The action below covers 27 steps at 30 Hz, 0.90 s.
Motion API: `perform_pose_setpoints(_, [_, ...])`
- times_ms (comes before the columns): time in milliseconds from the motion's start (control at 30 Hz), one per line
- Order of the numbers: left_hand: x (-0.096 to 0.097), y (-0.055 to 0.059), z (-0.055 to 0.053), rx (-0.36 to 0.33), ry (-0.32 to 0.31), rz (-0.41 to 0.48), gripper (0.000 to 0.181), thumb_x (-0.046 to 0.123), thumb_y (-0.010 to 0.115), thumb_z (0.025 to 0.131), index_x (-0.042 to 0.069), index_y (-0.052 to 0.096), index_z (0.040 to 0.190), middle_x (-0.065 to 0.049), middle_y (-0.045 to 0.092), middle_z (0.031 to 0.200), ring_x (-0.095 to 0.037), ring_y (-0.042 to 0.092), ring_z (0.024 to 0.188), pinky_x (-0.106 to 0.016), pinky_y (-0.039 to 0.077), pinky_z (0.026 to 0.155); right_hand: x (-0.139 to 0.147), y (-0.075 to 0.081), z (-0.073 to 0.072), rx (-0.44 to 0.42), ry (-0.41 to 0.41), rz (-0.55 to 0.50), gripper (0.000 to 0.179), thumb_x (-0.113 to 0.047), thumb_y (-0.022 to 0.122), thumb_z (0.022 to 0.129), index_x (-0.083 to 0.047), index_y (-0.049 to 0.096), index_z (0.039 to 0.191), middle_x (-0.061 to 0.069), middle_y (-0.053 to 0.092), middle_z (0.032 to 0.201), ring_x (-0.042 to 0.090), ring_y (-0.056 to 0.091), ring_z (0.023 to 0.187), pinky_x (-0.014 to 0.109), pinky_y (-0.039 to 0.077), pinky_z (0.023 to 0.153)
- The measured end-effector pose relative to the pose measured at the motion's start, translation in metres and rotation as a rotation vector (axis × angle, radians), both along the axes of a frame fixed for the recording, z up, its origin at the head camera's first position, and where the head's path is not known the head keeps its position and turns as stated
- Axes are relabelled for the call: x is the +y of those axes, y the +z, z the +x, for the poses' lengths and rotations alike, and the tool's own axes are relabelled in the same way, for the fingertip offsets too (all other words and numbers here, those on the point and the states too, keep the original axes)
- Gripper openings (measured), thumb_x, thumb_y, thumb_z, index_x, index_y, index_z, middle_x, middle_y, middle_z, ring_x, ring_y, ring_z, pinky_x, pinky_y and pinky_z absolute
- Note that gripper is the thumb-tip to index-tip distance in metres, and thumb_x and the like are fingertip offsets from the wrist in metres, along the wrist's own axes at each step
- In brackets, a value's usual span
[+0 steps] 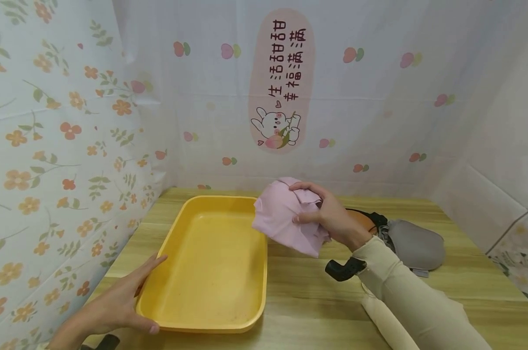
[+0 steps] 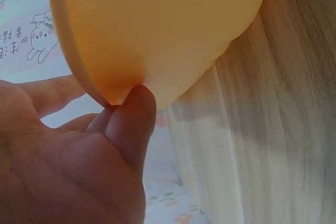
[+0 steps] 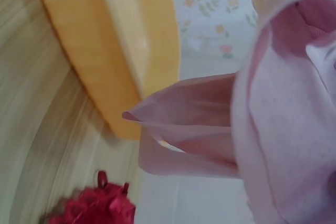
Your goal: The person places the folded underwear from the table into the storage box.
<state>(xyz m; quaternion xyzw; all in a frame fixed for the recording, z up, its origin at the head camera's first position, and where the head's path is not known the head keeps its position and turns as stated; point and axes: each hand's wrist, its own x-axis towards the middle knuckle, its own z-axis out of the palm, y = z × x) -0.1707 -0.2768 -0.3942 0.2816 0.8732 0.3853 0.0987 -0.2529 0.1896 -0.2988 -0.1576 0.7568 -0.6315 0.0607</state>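
My right hand (image 1: pixel 333 218) grips a folded light pink cloth (image 1: pixel 277 214), thumb on the near face and fingers over the top edge. The cloth is held up beside the right wall of a yellow plastic tray (image 1: pixel 211 272), overlapping its far right corner in the head view. In the right wrist view, loose folds of the pink cloth (image 3: pixel 294 103) fill the right side and hide the hand. At the tray's near left corner, my left hand (image 1: pixel 119 301) pinches the rim. The left wrist view shows its thumb (image 2: pixel 134 124) pressed against the tray's outer wall (image 2: pixel 173 19).
Right of the tray, a grey padded fabric piece (image 1: pixel 414 245) lies on the wooden table (image 1: pixel 307 306), next to an orange and black item (image 1: pixel 364 218). A red lacy item (image 3: pixel 100 208) shows in the right wrist view. Patterned white curtains (image 1: pixel 202 97) enclose the back and sides.
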Motion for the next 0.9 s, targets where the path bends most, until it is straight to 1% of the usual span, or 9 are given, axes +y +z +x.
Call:
perform_pose_setpoints(33, [0.0, 0.0, 0.0, 0.004, -0.004, 0.005, 0.114, 0.027, 0.088, 0.079, 0.012, 0.012, 0.162, -0.044, 0.004, 0.159, -0.068, 0.029, 0.135, -0.044, 0.057, 0.091, -0.003, 0.001, -0.001, 0.007, 0.004, 0.0, 0.066, 0.002, 0.08, 0.077, -0.022, 0.056, 0.134, 0.011, 0.05, 0.131, 0.024, 0.057, 0.097, 0.033, 0.059, 0.073])
perform_pose_setpoints(133, [0.001, 0.001, 0.0, -0.017, -0.004, 0.023, 0.114, 0.025, 0.088, 0.079, 0.013, 0.012, 0.163, -0.043, 0.002, 0.16, -0.067, 0.027, 0.137, -0.039, 0.057, 0.093, -0.013, 0.005, -0.002, 0.015, 0.015, -0.004, 0.065, 0.002, 0.08, 0.077, -0.022, 0.057, 0.133, 0.01, 0.049, 0.134, 0.025, 0.057, 0.099, 0.032, 0.059, 0.074])
perform_pose_setpoints(333, [0.002, 0.0, 0.0, -0.06, -0.007, 0.048, 0.113, 0.023, 0.087, 0.079, 0.013, 0.012, 0.163, -0.043, 0.0, 0.16, -0.067, 0.025, 0.138, -0.036, 0.056, 0.094, -0.032, 0.013, -0.007, -0.013, 0.033, -0.036, 0.066, 0.003, 0.079, 0.076, -0.022, 0.057, 0.133, 0.009, 0.049, 0.134, 0.026, 0.056, 0.101, 0.031, 0.058, 0.076])
perform_pose_setpoints(367, [0.002, 0.0, 0.0, -0.065, -0.005, 0.052, 0.113, 0.022, 0.087, 0.079, 0.012, 0.012, 0.163, -0.043, -0.001, 0.16, -0.067, 0.024, 0.138, -0.031, 0.055, 0.095, -0.035, 0.014, -0.008, -0.018, 0.034, -0.036, 0.066, 0.003, 0.079, 0.076, -0.022, 0.058, 0.133, 0.009, 0.049, 0.134, 0.026, 0.055, 0.101, 0.031, 0.057, 0.076])
perform_pose_setpoints(500, [0.0, -0.001, 0.001, -0.033, -0.006, 0.051, 0.114, 0.02, 0.088, 0.077, 0.011, 0.012, 0.162, -0.045, 0.001, 0.159, -0.067, 0.023, 0.138, -0.019, 0.051, 0.095, -0.046, 0.018, -0.014, -0.035, 0.026, -0.006, 0.063, -0.001, 0.079, 0.077, -0.026, 0.059, 0.132, 0.011, 0.051, 0.13, 0.027, 0.055, 0.102, 0.031, 0.056, 0.076])
perform_pose_setpoints(533, [0.001, -0.001, 0.001, -0.027, -0.005, 0.055, 0.115, 0.02, 0.089, 0.077, 0.01, 0.013, 0.162, -0.045, 0.001, 0.159, -0.067, 0.023, 0.138, -0.014, 0.047, 0.094, -0.048, 0.018, -0.016, -0.033, 0.024, 0.011, 0.062, -0.003, 0.08, 0.077, -0.027, 0.059, 0.131, 0.011, 0.052, 0.129, 0.027, 0.055, 0.102, 0.032, 0.056, 0.075])
perform_pose_setpoints(633, [0.002, 0.0, 0.001, -0.022, -0.008, 0.067, 0.115, 0.019, 0.089, 0.076, 0.011, 0.014, 0.162, -0.045, 0.001, 0.159, -0.067, 0.023, 0.138, -0.01, 0.044, 0.093, -0.053, 0.016, -0.02, -0.022, 0.03, 0.063, 0.062, -0.007, 0.081, 0.077, -0.03, 0.06, 0.131, 0.011, 0.053, 0.128, 0.028, 0.055, 0.104, 0.033, 0.058, 0.076])
perform_pose_setpoints(700, [0.002, 0.0, 0.001, -0.035, -0.009, 0.079, 0.115, 0.019, 0.089, 0.076, 0.013, 0.014, 0.162, -0.045, -0.001, 0.159, -0.066, 0.022, 0.138, -0.008, 0.043, 0.093, -0.057, 0.014, -0.022, -0.008, 0.037, 0.092, 0.061, -0.008, 0.082, 0.077, -0.03, 0.061, 0.131, 0.01, 0.053, 0.129, 0.028, 0.054, 0.105, 0.033, 0.058, 0.077])
perform_pose_setpoints(900, [0.003, -0.001, 0.001, -0.037, -0.02, 0.08, 0.113, 0.019, 0.088, 0.077, 0.013, 0.015, 0.162, -0.045, -0.001, 0.158, -0.068, 0.024, 0.137, -0.02, 0.05, 0.094, -0.075, 0.009, -0.031, -0.018, 0.062, 0.068, 0.061, -0.003, 0.08, 0.077, -0.029, 0.063, 0.13, 0.009, 0.054, 0.128, 0.026, 0.053, 0.105, 0.032, 0.057, 0.077])
